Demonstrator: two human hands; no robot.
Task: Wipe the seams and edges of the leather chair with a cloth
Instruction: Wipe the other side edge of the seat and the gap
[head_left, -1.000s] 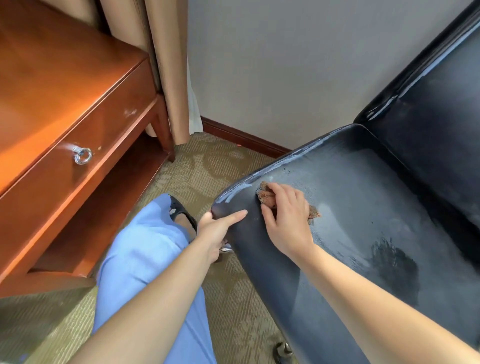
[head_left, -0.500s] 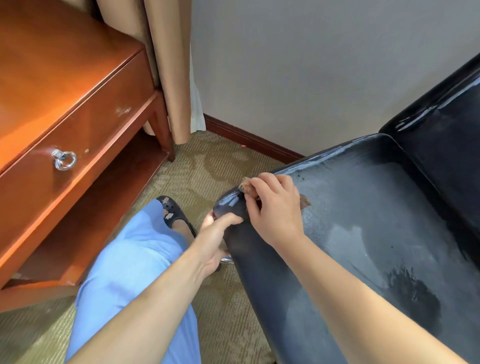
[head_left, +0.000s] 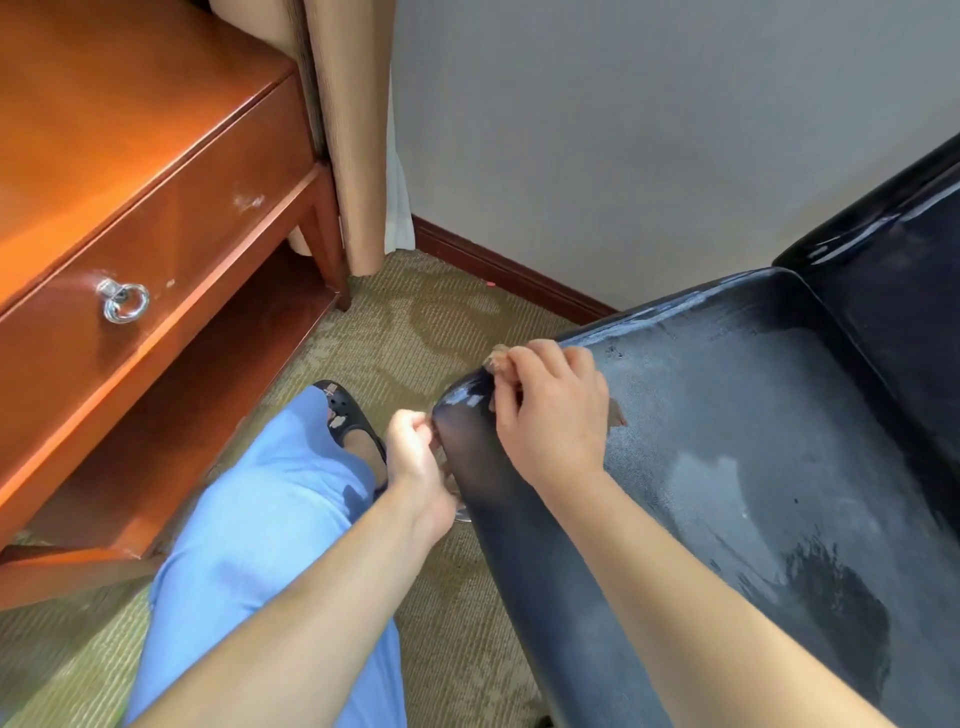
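A person crouched or knelt on a patterned carpet beside a dark leather chair (head_left: 753, 467), looking down at both bare hands. The chair filled the right side of the view, its seat dull with damp streaks and one darker wet patch near the lower right.

The right hand (head_left: 550, 410) lay over the front left corner of the seat, fingers curled around a small brown cloth (head_left: 500, 358). Only two bits of cloth showed: a tuft past the fingertips at the corner edge, and a scrap beyond the heel of the hand. The cloth was bunched small, probably so the fingertips could push it along the narrow rim where the seat top rolls into its side.

The left hand (head_left: 415, 457) sat just below that corner, against the chair's outer side. Its fingers were curled toward the leather, seemingly to brace the chair against the rubbing. Whether it gripped the edge or merely pressed there could not be told.

The two hands were close together but not touching, one above and one below the same corner.

To the left stood a reddish wooden desk (head_left: 156, 208) with a ring-pull drawer. A beige curtain (head_left: 348, 130) hung in the room's corner. A blue trouser leg (head_left: 249, 545) and a black shoe (head_left: 340, 415) pointed toward the wall.
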